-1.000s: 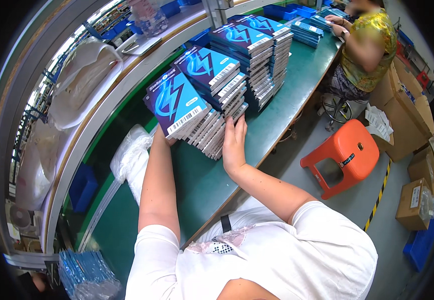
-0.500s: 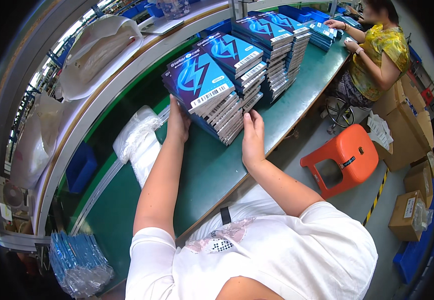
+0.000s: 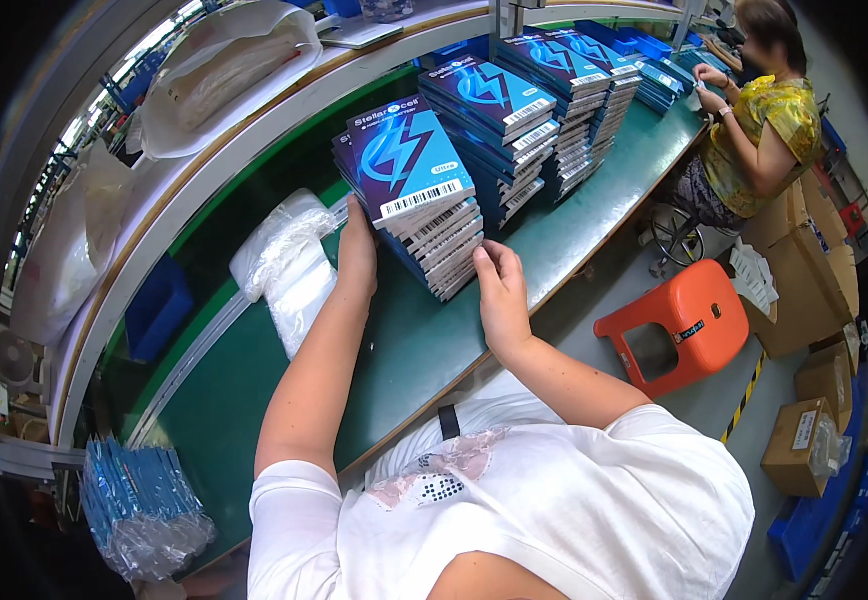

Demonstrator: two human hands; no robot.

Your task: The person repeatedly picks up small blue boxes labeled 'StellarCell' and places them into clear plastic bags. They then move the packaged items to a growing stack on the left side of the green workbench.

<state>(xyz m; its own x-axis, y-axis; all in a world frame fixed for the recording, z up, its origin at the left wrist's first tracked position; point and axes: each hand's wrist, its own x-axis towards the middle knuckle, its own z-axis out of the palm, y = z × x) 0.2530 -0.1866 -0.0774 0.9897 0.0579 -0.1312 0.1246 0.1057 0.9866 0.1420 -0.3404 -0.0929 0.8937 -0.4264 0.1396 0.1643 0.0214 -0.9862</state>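
A tall stack of flat blue packages with a lightning-bolt print (image 3: 412,180) stands on the green bench (image 3: 424,340). My left hand (image 3: 357,250) presses flat against the stack's left side. My right hand (image 3: 501,290) rests against its front right corner, fingers curled on the lower packages. Both hands clasp the stack between them. Two more stacks of the same blue packages (image 3: 499,110) stand right behind it along the bench.
Clear plastic bags (image 3: 289,265) lie left of my left arm. A wrapped bundle of blue packs (image 3: 144,505) sits at lower left. A white shelf (image 3: 204,170) runs above the bench. An orange stool (image 3: 674,325), cardboard boxes (image 3: 804,290) and a seated person in yellow (image 3: 759,140) are on the right.
The view has drawn closer to the stack. My hands stay on either side of the front stack, the right hand now lower at its front corner.
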